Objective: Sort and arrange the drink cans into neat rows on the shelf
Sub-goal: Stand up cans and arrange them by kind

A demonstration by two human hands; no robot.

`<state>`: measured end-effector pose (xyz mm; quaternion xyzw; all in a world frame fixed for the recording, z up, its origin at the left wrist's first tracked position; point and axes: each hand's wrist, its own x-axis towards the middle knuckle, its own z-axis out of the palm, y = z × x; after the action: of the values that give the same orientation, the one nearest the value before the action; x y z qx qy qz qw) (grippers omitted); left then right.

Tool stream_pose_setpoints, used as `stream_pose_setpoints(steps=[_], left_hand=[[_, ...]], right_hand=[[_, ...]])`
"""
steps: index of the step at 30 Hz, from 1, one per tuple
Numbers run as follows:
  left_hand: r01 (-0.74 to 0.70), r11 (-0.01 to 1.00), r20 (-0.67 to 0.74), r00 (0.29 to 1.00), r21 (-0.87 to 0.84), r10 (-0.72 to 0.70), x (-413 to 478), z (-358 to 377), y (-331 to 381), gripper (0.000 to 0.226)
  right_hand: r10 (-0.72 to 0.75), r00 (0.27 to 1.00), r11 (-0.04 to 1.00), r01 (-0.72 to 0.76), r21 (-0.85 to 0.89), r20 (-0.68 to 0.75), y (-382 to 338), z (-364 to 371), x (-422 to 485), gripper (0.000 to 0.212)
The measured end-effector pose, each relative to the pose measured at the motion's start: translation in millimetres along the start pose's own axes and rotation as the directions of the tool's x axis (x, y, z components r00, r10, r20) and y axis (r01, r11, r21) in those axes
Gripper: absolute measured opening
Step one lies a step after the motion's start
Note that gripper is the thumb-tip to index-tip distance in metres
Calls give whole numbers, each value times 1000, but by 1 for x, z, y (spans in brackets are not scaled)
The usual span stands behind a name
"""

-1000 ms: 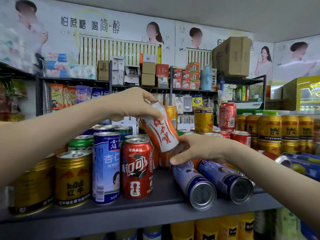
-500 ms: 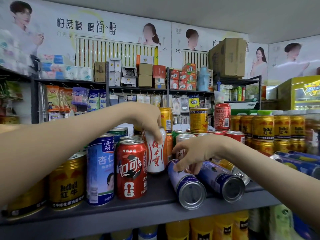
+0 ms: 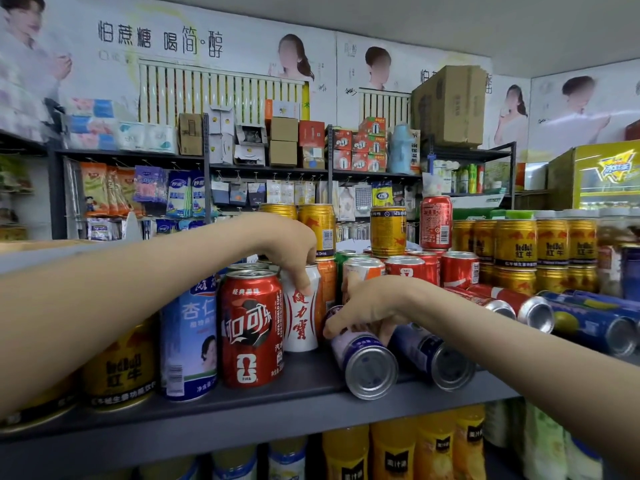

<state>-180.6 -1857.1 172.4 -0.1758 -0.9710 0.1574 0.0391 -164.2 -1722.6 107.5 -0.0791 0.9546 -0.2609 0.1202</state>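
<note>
Left hand (image 3: 287, 244) grips upright white can (image 3: 302, 320); right hand (image 3: 370, 306) grips purple can (image 3: 363, 358).

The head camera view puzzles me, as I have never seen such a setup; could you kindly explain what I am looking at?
There is no machine here. A person wears one wide-angle camera on the head, looking forward and down, so both bare arms reach into the picture from the sides. The one current picture shows a grey shop shelf crowded with drink cans. Upright at the front stand a gold Red Bull can, a blue-and-white almond drink can and a red cola can. The left hand pinches the top of an upright white-and-orange can just right of the cola. The right hand curls round a blue can lying on its side, base towards us. A second blue can lies beside it.
</note>
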Motion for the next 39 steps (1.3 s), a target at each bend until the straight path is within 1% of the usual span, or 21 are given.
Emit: stream_pose_setpoints(steps=[1,4,5,6,7,9,11,14,17,20,22,25,27,29,31,32,34,36,37,38,39], left_hand=[[0,1000,-10,1000,14,0,0,1,0,71],[-5,999,-48,999,48,7,-1,5,0,70],[-7,999,-56,998,48,10,-1,6,-1,71],[-10,999,-63,998,45,13,-1,7,-1,71],[-12,999,-68,998,41,14,-1,7,-1,70],[-11,999,-79,997,37,14,0,9,-1,69],[-4,999,-94,996,46,8,1,10,-1,68],[5,997,-100,995,83,4,1,12,1,67],[-5,996,-94,995,94,14,0,11,2,69],[-27,998,-97,995,60,33,-8,7,-2,70],[-54,998,-124,991,13,55,-14,4,-8,60],[-97,990,-176,981,-106,77,-22,-2,-19,46],[-119,977,-211,974,-177,80,-26,-5,-23,44],[-149,966,-239,966,-212,97,-31,-6,-21,44],[-186,959,-248,960,-215,131,-34,-7,-15,42],[-200,958,-249,957,-207,146,-35,-7,-12,40],[-215,960,-260,952,-182,164,-34,-8,-6,38],[-216,960,-303,940,-178,155,-33,-9,0,33],[-213,959,-321,936,-189,144,-32,-9,4,33],[-200,958,-321,939,-204,128,-30,-9,9,40],[-177,962,-291,950,-208,112,-29,-9,14,51]], right_hand=[[-6,1000,1000,6,2,-12,1,-2,-2,47],[-83,994,989,91,114,-77,7,-17,-8,68],[-111,988,984,124,129,-108,8,-23,-12,68],[-142,981,979,159,128,-133,9,-29,-17,62],[-180,972,969,202,144,-148,10,-33,-22,51],[-258,952,930,291,223,-167,12,-39,-29,29],[-303,929,889,356,287,-213,13,-39,-33,22],[-322,900,846,412,338,-293,16,-32,-32,30],[-304,886,825,429,369,-350,15,-24,-28,53],[-285,895,824,412,390,-343,13,-19,-24,62],[-289,900,823,408,395,-327,13,-14,-21,63],[-300,890,837,419,352,-344,11,-3,-17,60],[-323,857,847,451,281,-401,7,7,-12,62],[-355,823,851,481,211,-443,3,13,-9,65],[-385,816,862,485,147,-432,0,14,-6,68],[-396,823,868,480,126,-407,0,12,-6,69],[-412,839,871,478,117,-355,4,6,-9,69],[-413,848,879,467,98,-332,13,-8,-14,67],[-411,848,886,459,75,-335,19,-17,-17,64],[-414,840,890,454,37,-352,27,-26,-19,60],[-420,821,894,448,-18,-387,34,-34,-18,58]])
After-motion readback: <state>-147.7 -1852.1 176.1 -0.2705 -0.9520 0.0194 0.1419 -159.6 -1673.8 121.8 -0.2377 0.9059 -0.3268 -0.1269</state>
